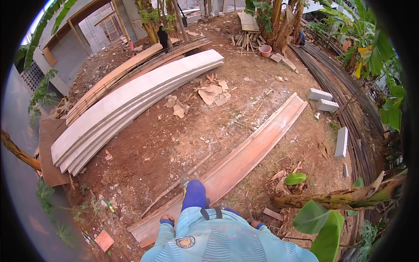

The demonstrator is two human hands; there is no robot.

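Observation:
My left hand [167,218] hangs at my left side with its fingers curled and nothing visible in it. Below and around it runs a long reddish wooden board [248,162] with a raised far edge, lying on the ground and stretching toward the upper right. My blue-clad leg covers part of this board. At my right side, my right hand [255,224] shows only in part past my light blue shirt; its fingers are mostly hidden. A thin stick [183,180] lies along the board's far side.
A stack of long pale slabs [135,102] lies at left, with orange boards [113,83] behind it. Grey blocks [326,105] and bundled steel rods [349,118] line the right. A banana trunk [336,198] juts in at lower right. Torn paper [213,93] lies mid-ground.

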